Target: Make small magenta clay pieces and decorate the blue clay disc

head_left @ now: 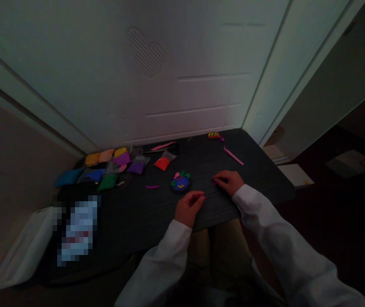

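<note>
Here, left hand fingers pinch a purple bit, right hand fingers another bit, direction and long axes unclear.

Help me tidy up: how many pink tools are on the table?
2: a pink tool near the scissors, and a second tool beyond the right hand. Others may hide among the bags.

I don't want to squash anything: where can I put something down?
Bare tabletop lies between the red packet and pink bent-tipped tool; more, between the purple strip and near edge. Crowded: the back-left packets, and the left hand beside the blue-centred clay disc.
</note>
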The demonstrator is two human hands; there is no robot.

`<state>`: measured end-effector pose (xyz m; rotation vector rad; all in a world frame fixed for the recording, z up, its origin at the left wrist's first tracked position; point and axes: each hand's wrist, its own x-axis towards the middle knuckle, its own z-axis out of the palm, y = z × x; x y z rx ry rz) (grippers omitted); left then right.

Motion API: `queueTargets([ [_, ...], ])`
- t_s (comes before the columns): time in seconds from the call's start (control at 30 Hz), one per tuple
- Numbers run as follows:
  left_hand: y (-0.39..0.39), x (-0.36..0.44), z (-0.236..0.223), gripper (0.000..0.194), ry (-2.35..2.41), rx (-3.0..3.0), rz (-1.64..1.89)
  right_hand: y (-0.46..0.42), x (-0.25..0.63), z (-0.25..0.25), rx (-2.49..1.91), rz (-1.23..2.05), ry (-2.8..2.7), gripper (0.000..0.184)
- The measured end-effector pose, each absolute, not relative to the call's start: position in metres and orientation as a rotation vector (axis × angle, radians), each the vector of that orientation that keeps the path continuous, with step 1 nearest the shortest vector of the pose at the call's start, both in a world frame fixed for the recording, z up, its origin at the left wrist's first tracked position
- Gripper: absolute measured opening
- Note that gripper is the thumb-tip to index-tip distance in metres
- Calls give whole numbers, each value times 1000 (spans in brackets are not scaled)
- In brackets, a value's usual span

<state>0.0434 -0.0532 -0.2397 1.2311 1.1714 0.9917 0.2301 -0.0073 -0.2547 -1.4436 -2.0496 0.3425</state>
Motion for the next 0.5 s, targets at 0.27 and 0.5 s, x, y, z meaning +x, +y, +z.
queueTargets([
  [0.27, -56, 47, -238, 20, 1176, 1373, 979, 6, 240, -257, -1441, 499, -2094, 19],
  [0.5, -55, 46, -237, 20, 1202, 1369, 1000, 6, 237, -257, -1467, 458, -2037, 19],
])
